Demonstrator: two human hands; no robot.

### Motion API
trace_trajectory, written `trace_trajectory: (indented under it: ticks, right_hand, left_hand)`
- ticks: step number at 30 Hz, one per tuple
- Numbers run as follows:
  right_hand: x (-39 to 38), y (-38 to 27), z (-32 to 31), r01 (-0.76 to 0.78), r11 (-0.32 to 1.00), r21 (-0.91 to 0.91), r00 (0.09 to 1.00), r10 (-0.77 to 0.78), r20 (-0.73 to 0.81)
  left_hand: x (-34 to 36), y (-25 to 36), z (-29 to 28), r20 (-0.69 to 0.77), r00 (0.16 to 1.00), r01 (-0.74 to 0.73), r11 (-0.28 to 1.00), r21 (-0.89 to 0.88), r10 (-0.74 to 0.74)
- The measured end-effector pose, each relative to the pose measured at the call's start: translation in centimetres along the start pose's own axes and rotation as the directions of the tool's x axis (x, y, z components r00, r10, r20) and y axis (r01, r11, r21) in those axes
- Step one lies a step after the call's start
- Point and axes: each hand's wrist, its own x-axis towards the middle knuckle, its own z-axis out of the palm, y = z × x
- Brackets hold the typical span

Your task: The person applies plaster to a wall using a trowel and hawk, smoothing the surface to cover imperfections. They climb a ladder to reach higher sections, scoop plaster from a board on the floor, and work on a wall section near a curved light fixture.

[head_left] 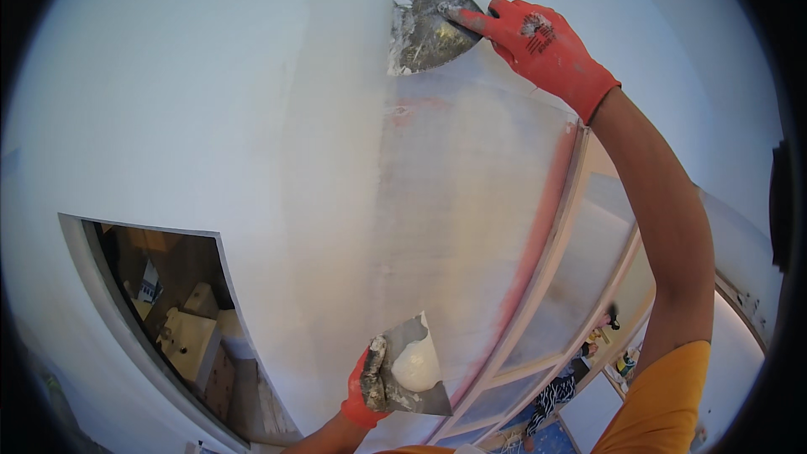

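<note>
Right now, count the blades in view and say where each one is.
2. The upper blade is in the right hand, at the wall; the lower blade is in the left hand, carrying white paste. Others may be hidden.

In the left hand [361,399], we see a broad-bladed filling knife [434,403]; a smooth, rounded mound of white filler [416,367] lies directly on its metal face, with thin smears beside it. Well below the right hand [546,46], and to the right of the left, we note a blue floor [551,437], on which a person in black-and-white patterned clothing [555,395] stands.
</note>
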Motion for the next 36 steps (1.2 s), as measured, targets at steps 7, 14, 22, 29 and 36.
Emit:
trace_trajectory:
  ticks: [7,14,22,29,36]
  right_hand:
    - [1.1,-0.3,0.8,-0.045,0.998,-0.040,0.997,0.047,0.054]
    - [0.4,1.5,3.6,0.097,0.927,-0.364,0.994,-0.074,0.076]
    - [-3.4,1.7,0.9,-0.184,0.959,0.216,0.973,0.146,0.181]
    - [-7.1,4.0,2.7,-0.106,0.986,0.130,0.990,0.092,0.112]
    - [-15.4,8.6,2.2,-0.154,0.987,0.046,0.984,0.148,0.102]
  left_hand:
    - [0.1,0.4,-1.1,0.063,0.997,0.052,0.996,-0.068,-0.048]
    - [0.6,0.1,-1.4,-0.005,0.999,0.041,0.998,0.055,-0.041]
    - [0.9,0.1,-2.3,-0.011,1.000,0.023,0.998,0.058,-0.023]
    - [1.4,0.1,-2.7,-0.045,0.999,0.033,0.997,0.076,-0.029]
    - [2.1,-0.8,-5.9,-0.017,0.999,-0.026,0.993,0.112,0.028]
